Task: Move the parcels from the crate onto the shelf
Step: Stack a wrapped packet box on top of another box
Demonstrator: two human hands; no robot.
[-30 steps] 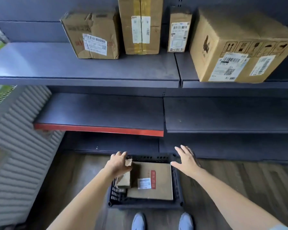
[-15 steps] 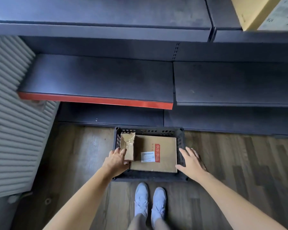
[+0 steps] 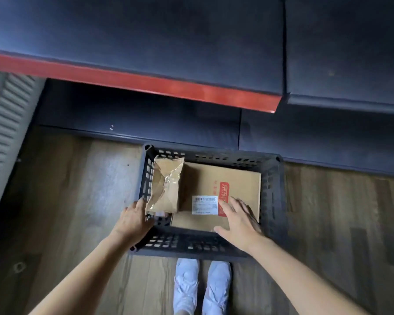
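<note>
Head cam, looking straight down: black plastic crate (image 3: pixel 271 192) sits on the wood floor (image 3: pixel 77 189) right in front of my white shoes (image 3: pixel 201 287), tight against the base of the shelving, prob. so the lift up is short. Two parcels left inside. Big flat cardboard box (image 3: pixel 232 178) w/ a white barcode label (image 3: pixel 204 205) and red print lies flat & fills most of the crate floor; crumpled brown paper parcel (image 3: pixel 166 185) leans along the left wall, partly over the box's left edge, since there's no room for it to lie flat. My left hand (image 3: pixel 134 221) is at the near-left corner, fingers curled against the paper parcel's bottom end; touching it, but whether I've actually got a grip I can't tell. My right hand (image 3: pixel 239 223) is spread wide, palm down, fingers resting on the box near the label, not gripping anything. I reckon I'm bracing the box so it doesn't shift while the small parcel comes out first. Dark shelf with the red front edge (image 3: pixel 146 83) juts out above the crate, bare where visible, so that's the likely drop spot; need to clear its lip on the way up.
</note>
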